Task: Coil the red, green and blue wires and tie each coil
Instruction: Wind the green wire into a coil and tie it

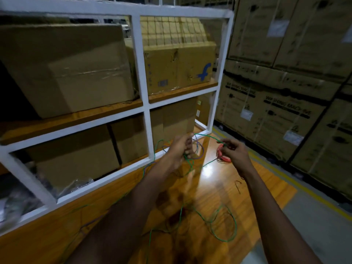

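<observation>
My left hand (180, 149) is closed around loops of the green wire (226, 223), with blue wire (201, 149) loops tangled beside it. A green strand arcs from that hand across to my right hand (235, 151), which pinches it between fingertips. A red wire coil (222, 154) lies on the wooden table (266, 187) just behind and under my right hand. Loose green wire trails down and loops over the table near my forearms. More blue wire runs along the table at the left.
A white metal rack (144, 86) holding cardboard boxes (66, 67) stands close behind the table. Stacked washing-machine cartons (276, 103) line the right side past a yellow floor line (285, 180). A short dark tie piece (238, 185) lies on the table.
</observation>
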`<state>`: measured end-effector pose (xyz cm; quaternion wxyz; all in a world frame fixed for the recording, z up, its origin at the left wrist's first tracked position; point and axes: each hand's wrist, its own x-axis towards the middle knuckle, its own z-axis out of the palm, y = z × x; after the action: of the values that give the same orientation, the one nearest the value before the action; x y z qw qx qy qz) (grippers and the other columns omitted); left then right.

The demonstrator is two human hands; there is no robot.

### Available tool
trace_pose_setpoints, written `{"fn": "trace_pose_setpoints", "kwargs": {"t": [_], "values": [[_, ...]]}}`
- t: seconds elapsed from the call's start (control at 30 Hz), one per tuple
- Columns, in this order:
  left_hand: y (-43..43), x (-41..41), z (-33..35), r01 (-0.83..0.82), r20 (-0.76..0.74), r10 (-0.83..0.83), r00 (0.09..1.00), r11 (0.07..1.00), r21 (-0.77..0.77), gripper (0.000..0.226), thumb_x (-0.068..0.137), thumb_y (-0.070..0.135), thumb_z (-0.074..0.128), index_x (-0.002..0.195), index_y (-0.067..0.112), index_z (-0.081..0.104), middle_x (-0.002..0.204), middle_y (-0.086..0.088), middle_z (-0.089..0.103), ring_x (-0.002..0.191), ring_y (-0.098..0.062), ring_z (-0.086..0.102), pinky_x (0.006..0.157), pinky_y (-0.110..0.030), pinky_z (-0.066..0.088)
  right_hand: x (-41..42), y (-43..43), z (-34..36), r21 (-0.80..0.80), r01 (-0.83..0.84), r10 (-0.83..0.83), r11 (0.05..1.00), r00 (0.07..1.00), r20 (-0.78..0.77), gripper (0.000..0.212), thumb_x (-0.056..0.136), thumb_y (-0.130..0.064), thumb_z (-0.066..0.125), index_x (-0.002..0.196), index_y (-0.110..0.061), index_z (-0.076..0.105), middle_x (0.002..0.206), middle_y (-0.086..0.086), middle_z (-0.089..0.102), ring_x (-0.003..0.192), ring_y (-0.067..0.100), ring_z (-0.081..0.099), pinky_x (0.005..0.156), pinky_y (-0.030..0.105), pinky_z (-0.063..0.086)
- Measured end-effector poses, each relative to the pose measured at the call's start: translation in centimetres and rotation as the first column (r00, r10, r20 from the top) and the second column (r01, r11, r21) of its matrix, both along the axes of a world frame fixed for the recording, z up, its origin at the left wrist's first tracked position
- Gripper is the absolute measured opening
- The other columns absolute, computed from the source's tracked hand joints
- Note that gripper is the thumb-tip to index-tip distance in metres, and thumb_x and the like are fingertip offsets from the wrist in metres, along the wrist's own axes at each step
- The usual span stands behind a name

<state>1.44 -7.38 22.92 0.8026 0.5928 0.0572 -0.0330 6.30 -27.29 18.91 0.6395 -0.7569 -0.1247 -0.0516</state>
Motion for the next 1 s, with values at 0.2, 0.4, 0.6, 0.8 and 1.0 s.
{"fn": "trace_pose_setpoints", "kwargs": {"t": [0.2, 0.4, 0.6, 0.8, 1.0], "values": [[2.5, -1.3, 3.9, 0.047, 0.099, -0.014, 0.995, 0.939, -0.340, 0.046, 0.101, 0.029, 0.034, 0.055, 0.023, 0.033, 0.043, 0.009, 0.021, 0.032, -0.003, 0.016, 0.034, -0.013, 0.010, 2.0, -1.3, -4.6, 0.059, 0.362, -0.338, 0.930, 0.908, -0.249, 0.011, 0.094, -0.018, 0.058, 0.088, -0.026, 0.064, 0.092, 0.012, 0.067, 0.073, 0.021, 0.067, 0.060, 0.035, 0.054], [2.1, -1.2, 5.5, -0.044, 0.109, 0.113, 0.988, 0.863, -0.503, 0.032, 0.102, 0.027, 0.030, 0.075, 0.018, 0.044, 0.049, 0.006, 0.044, 0.033, -0.005, 0.027, 0.034, -0.015, 0.017, 0.2, 1.7, -3.0, -0.267, 0.358, -0.387, 0.895, 0.920, -0.063, 0.041, 0.088, -0.048, 0.060, 0.103, -0.010, 0.056, 0.095, 0.013, 0.064, 0.085, 0.033, 0.062, 0.064, 0.035, 0.042], [1.1, 0.1, 9.2, -0.111, 0.172, 0.213, 0.962, 0.877, -0.467, 0.035, 0.104, 0.016, 0.031, 0.088, 0.004, 0.059, 0.115, -0.013, 0.054, 0.087, -0.026, 0.066, 0.061, -0.031, 0.059, -3.2, 3.6, 1.9, -0.720, 0.154, 0.247, 0.677, 0.874, 0.419, 0.011, 0.085, -0.018, 0.063, 0.091, -0.021, 0.054, 0.079, -0.005, 0.058, 0.071, 0.019, 0.056, 0.058, 0.036, 0.043], [0.0, 1.5, 7.8, -0.103, 0.175, 0.101, 0.979, 0.995, 0.003, 0.027, 0.104, 0.016, 0.029, 0.096, 0.005, 0.053, 0.133, -0.011, 0.034, 0.133, -0.039, 0.032, 0.064, -0.043, 0.060, -5.8, 3.1, 6.0, -0.540, 0.097, 0.305, 0.836, 0.735, 0.605, 0.039, 0.068, 0.001, 0.058, 0.096, -0.026, 0.053, 0.075, -0.015, 0.048, 0.062, -0.007, 0.044, 0.054, 0.018, 0.032], [-1.0, 0.3, 5.0, 0.214, 0.137, -0.274, 0.952, 0.915, 0.343, 0.026, 0.105, 0.019, 0.030, 0.103, 0.003, 0.050, 0.104, -0.017, 0.057, 0.056, -0.019, 0.066, 0.044, -0.029, 0.053, -5.2, 2.4, 7.4, -0.235, 0.242, -0.012, 0.941, 0.722, 0.692, 0.033, 0.070, 0.008, 0.070, 0.093, -0.014, 0.063, 0.079, -0.006, 0.059, 0.060, 0.009, 0.055, 0.056, 0.020, 0.046]]}}
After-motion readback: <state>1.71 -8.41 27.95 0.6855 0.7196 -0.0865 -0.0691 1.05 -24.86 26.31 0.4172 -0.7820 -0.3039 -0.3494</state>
